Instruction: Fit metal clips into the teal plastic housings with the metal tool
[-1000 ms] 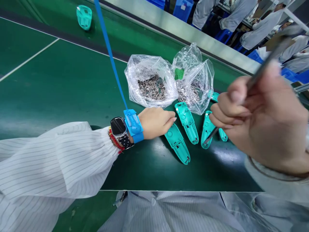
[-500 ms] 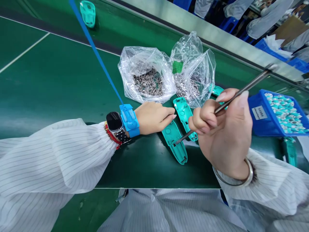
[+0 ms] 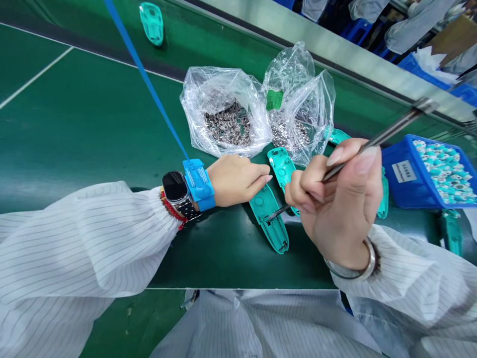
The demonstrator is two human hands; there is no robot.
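Left hand [image 3: 234, 180] curled and empty beside a teal plastic casing [image 3: 272, 233], right hand [image 3: 339, 209] pinching a screwdriver [image 3: 391, 130] (tip over it).

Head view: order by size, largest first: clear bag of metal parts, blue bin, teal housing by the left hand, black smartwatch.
The clear bag and blue bin look alike, so unranked; then the teal housing; then the smartwatch.

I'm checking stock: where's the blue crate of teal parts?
In the head view, the blue crate sits at the far right, just past the right hand, with a teal housing beside its left wall.
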